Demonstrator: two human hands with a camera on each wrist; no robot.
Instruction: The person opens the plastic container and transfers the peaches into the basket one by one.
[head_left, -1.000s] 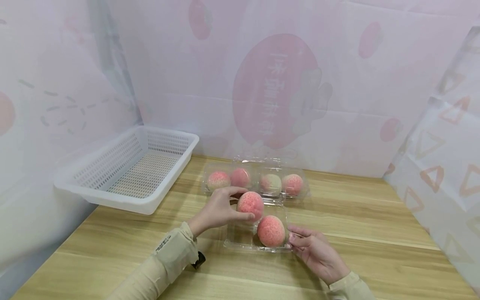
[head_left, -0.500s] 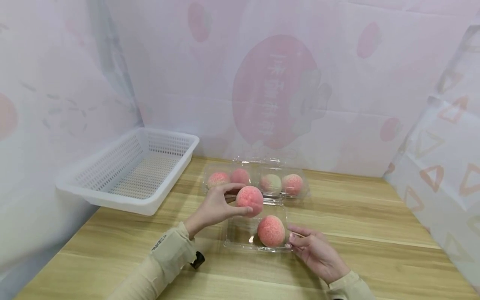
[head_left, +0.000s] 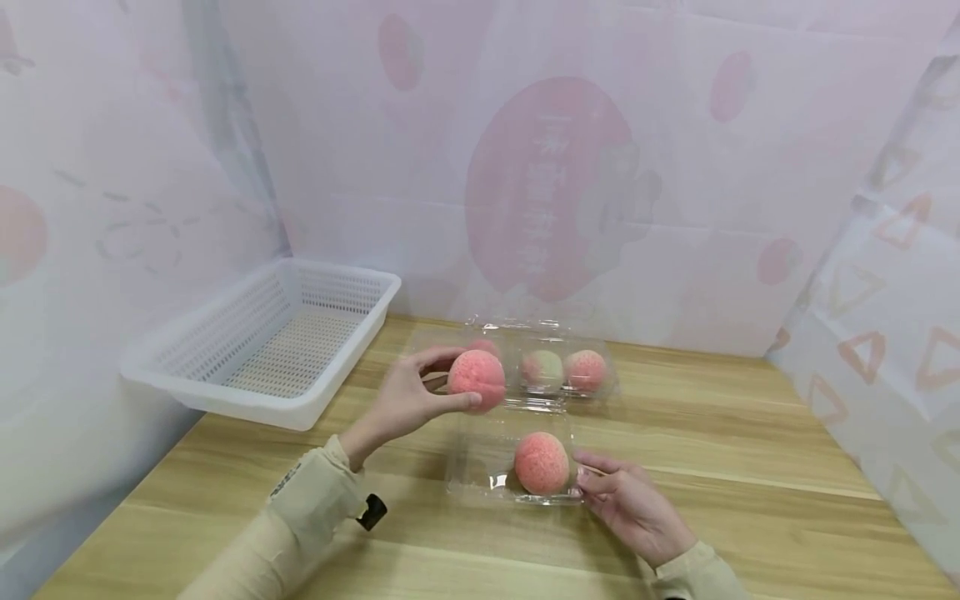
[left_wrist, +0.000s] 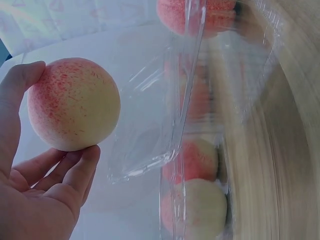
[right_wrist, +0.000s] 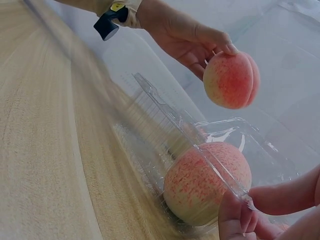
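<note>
Faint mirrored characters on backdrop sheet (head_left: 547, 183); illegible

This looks like a staged recording booth, not a home or shop. A light wood-grain tabletop (head_left: 750, 467) is boxed in on three sides by thin white translucent sheeting printed with pink blobs and triangles (head_left: 555, 183). A white perforated plastic basket (head_left: 270, 342) and clear plastic clamshell fruit boxes holding pink peaches (head_left: 555, 367) are the only props.
</note>
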